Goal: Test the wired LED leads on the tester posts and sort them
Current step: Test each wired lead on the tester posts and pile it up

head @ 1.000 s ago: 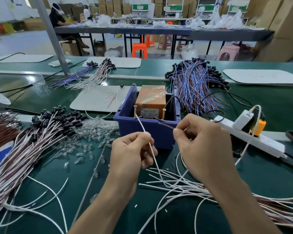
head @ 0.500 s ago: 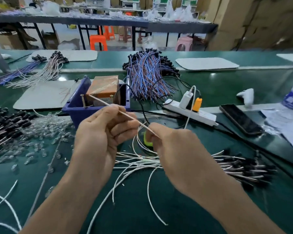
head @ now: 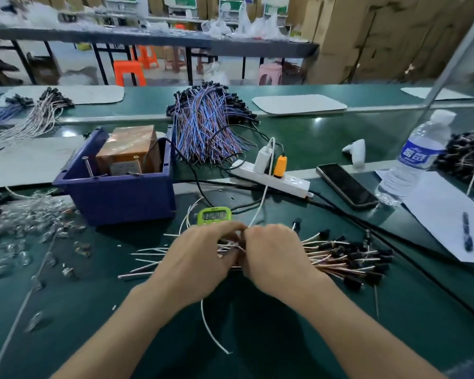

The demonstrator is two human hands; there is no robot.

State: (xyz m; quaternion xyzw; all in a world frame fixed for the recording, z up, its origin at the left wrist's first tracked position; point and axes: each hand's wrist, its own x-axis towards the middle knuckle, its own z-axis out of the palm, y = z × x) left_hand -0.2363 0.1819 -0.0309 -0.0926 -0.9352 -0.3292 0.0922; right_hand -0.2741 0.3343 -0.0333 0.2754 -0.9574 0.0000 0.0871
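**Clerk:** Setting?
**Checker:** Workshop hall with cartons and stools at the back. A green worktop fills the near field.

**Clerk:** Largest item on it?
**Checker:** Blue tester bin, at 10 o'clock from the hands. Two upright tester posts at its front edge, nothing on them.

**Clerk:** Task stock?
**Checker:** Pile of leads, near centre, flat on the worktop. Long axis runs 9 to 3 o'clock. Black capped ends point to 3, white tails to 9, slightly fanned.

**Clerk:** Hands?
**Checker:** Left hand and right hand, touching, over the pile's 9 o'clock half. Left fingers curl onto wires there. Right fingers are hidden under the hand's back, so their grasp cannot be told.

**Clerk:** Change?
**Checker:** A second ago one lead was stretched between both hands at the posts. Half a second ago it was drawn off. Now both hands are down at the pile.

**Clerk:** Reading?
**Checker:** That lead's test is probably done. It is either being sorted in or the next is being taken; which one cannot be told.

**Clerk:** Smallest?
**Checker:** Green timer, at 12 o'clock just beyond the hands.
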